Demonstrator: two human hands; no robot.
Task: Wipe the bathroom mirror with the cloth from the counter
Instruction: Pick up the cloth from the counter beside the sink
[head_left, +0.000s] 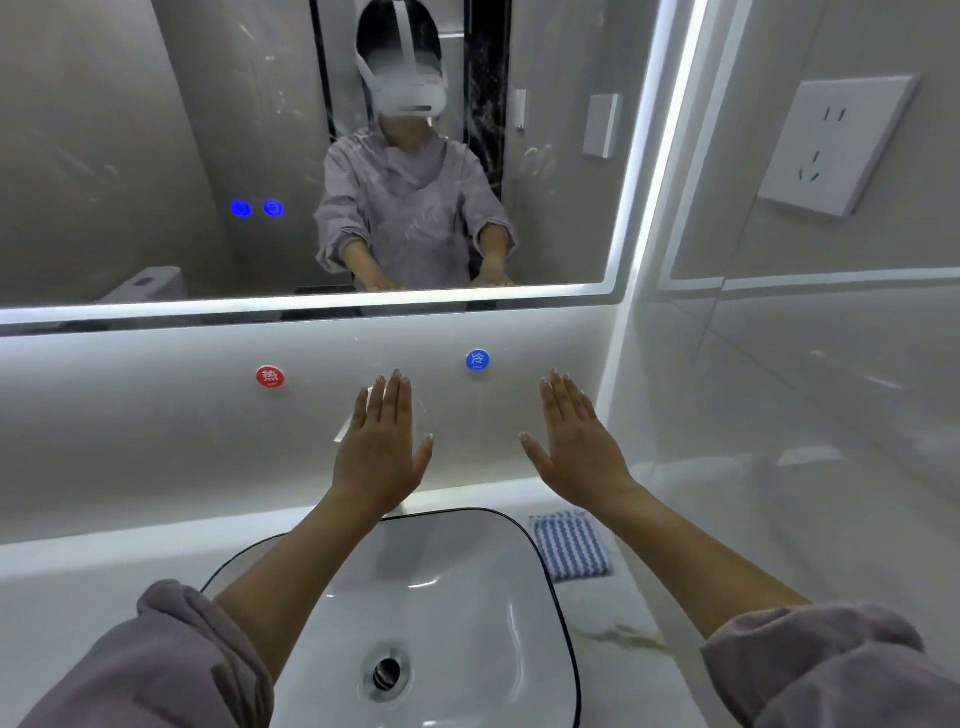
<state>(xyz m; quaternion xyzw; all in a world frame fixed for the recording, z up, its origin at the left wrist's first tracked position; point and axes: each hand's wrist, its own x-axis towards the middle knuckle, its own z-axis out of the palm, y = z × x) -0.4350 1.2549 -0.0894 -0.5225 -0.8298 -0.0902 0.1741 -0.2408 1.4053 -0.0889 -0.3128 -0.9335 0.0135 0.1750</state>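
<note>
Both hands are held out flat over the sink (441, 613), palms down, fingers straight and together, and they hold nothing. Left hand (382, 447) is above the back rim of the sink; right hand (576, 441) is beside it, with a gap between the two. Below the right hand and a little nearer to the person, the cloth (570, 545) lies folded on the table (618, 613), just beside the right edge of the sink. It has blue and white stripes, and neither hand touches it. Beyond the fingertips is a white wall with a red button (270, 376) to the left of the left hand and a blue button (477, 360) between the hands. Above these is the mirror (156, 130), with streaks on its glass. To the right of the right hand, higher up, a socket (836, 145) is on the side wall.
</note>
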